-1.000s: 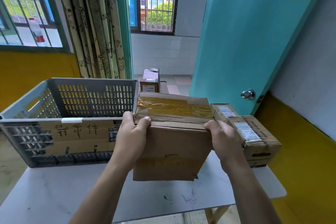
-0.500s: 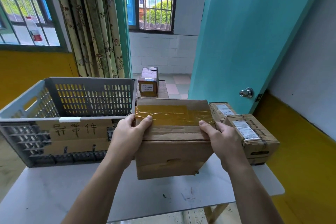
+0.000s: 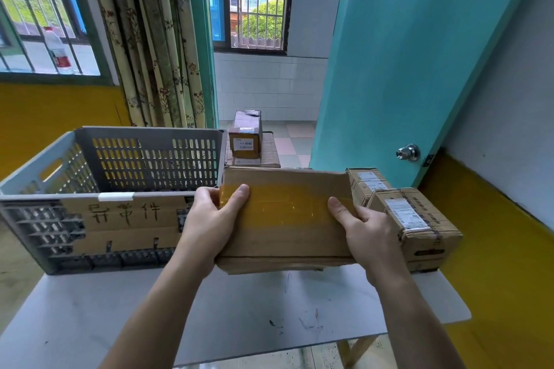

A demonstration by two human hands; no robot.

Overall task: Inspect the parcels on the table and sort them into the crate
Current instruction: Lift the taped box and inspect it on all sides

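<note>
Both hands hold a flat cardboard parcel [image 3: 287,219] above the white bench [image 3: 239,308], its broad taped face turned up. The left hand [image 3: 209,225] has its grip on the parcel's left edge, thumb on the yellow tape; the right hand [image 3: 365,234] clasps the right edge likewise. The grey slotted crate [image 3: 114,189] stands just left of the parcel. Two labelled parcels [image 3: 413,219] sit at the right on the bench.

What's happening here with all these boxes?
A person is checking parcels. Both hands, left hand and right hand, grip a flat taped cardboard box above the white table. A grey crate stands to the left; two more parcels wait on the right.
</note>
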